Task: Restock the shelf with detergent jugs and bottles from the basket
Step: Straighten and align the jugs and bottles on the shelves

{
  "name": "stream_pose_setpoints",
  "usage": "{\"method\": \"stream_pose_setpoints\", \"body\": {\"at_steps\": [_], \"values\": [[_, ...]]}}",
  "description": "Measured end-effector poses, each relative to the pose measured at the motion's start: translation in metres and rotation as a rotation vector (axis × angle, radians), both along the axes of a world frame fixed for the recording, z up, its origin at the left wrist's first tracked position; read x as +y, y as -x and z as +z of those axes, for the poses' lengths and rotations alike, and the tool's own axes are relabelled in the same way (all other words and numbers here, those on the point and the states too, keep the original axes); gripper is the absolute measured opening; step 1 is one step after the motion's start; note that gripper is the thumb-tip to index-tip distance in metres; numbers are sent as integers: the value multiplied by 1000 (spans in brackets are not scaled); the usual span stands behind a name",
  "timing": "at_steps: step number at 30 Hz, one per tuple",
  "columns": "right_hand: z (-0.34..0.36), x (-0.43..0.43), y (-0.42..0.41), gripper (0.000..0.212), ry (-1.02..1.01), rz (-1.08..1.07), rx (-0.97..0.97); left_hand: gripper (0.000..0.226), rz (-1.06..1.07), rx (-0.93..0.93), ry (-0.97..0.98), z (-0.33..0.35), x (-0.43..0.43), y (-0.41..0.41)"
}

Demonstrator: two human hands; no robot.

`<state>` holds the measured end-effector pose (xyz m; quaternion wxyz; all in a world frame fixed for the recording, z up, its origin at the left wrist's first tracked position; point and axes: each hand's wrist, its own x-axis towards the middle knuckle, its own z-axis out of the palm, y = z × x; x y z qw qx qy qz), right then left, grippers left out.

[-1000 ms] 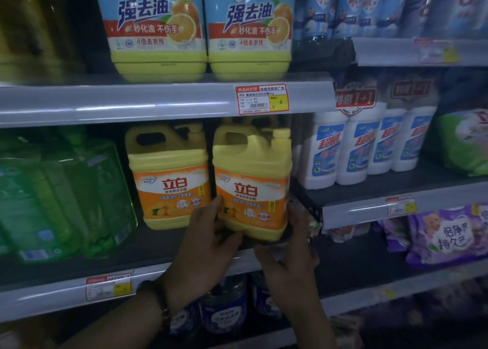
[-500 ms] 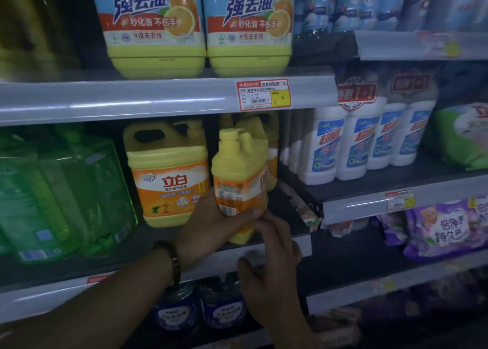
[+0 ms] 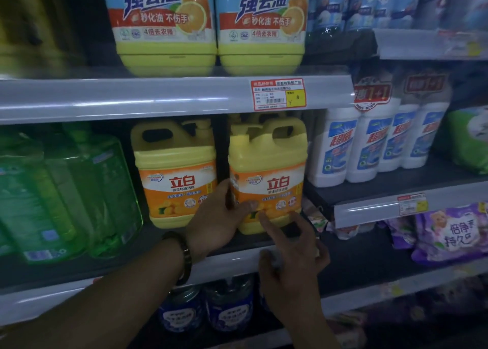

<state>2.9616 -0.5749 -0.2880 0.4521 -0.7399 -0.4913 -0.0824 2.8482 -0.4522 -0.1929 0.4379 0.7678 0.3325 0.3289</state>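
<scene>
While the left fingers [image 3: 247, 205] are curled round the lower left corner of the yellow jug [image 3: 266, 174], thumb side on its label, the left hand [image 3: 219, 222] is gripping it rather than lifting: the jug's base looks seated on the middle shelf [image 3: 79, 264], upright, label out. Right fingers [image 3: 264, 218] are spread apart, index tip touching the jug's lower front edge; right hand [image 3: 293, 253] holds nothing, more a nudge or steadying contact.

Jug position: near the shelf's front edge, just beside a matching second jug [image 3: 175, 174] on its left, small gap between. More yellow tops visible behind it, so that row looks filled at least one deep. White bottles [image 3: 340, 148] sit close on the neighbouring shelf to the right.

Progress, my read: this jug is essentially placed; what's left for it is squaring up and letting go. Green jugs [image 3: 66, 193] fill the left of the same shelf, big orange-label jugs [image 3: 208, 23] the shelf above, dark tubs [image 3: 206, 311] below.

Basket not in view, so can't tell how much stock remains. Bottle restocking status: unknown from here.
</scene>
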Motion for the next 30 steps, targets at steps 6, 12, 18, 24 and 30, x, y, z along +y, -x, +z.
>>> {"method": "stream_pose_setpoints", "body": {"at_steps": [6,12,18,24,30], "values": [[3,4,-8,69,136,-40,-103,40,175,102,-240,-1,-7,-15],[9,16,-6,57,190,-91,-133,31,307,377,-443,-3,13,-19],[15,35,3,59,230,-160,-125,23,230,334,-430,2,8,-16],[11,41,2,59,228,-187,-143,24,177,138,-378,-1,-11,25],[28,43,18,44,24,-183,-20,29,426,-24,-264,-16,-19,90]]}}
